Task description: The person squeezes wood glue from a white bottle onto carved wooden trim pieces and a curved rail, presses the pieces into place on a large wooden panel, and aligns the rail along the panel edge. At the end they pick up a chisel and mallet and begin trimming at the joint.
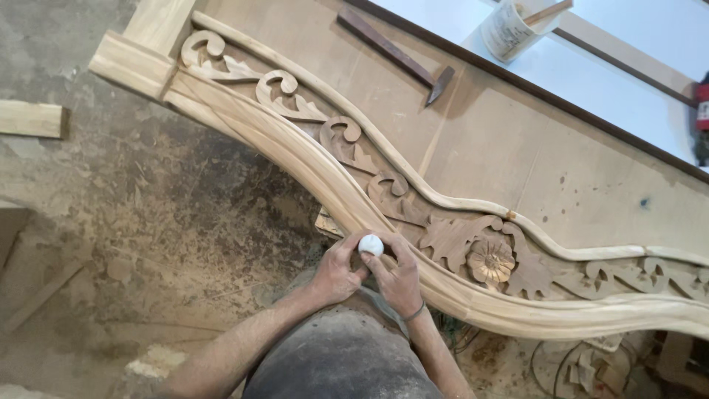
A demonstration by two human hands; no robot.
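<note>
White ball [371, 244] between both hands' fingers [353, 255], against carved wooden rail [310, 159].

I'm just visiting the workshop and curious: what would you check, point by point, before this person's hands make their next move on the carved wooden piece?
1. Both hands on the small white object: ok; left hand and right hand pinch it together.
2. What the white object is: cannot tell.
3. Carved wooden piece supported: ok, it lies on the board.
4. Hammer out of the way: ok, it lies far up the board.
5. White cup upright: ok, apart from the carving.
6. Floor underfoot: not ok, dusty with wood scraps.
</note>
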